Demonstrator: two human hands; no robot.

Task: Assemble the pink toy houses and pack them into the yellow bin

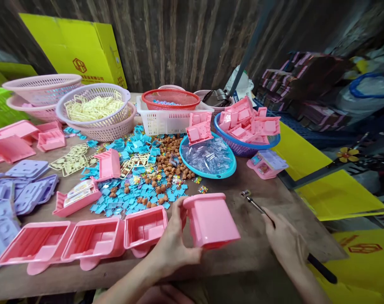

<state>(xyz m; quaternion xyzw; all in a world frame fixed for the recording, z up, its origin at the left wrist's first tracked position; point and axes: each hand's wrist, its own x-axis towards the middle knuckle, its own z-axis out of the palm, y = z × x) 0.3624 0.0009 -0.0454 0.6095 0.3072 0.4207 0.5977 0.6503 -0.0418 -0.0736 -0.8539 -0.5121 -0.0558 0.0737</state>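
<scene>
Presently: left hand [173,245] gripping a pink shell [209,219] (open side down) at the near table [249,249] edge. Right hand [283,240] closed around a screwdriver [258,207], tip resting on the tabletop. Three matching pink housings [93,238] lined up just left.

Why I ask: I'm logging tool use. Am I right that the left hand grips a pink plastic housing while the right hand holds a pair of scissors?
Not quite. In the head view the left hand does grip the pink plastic housing, but the right hand holds a screwdriver, not scissors.
</scene>
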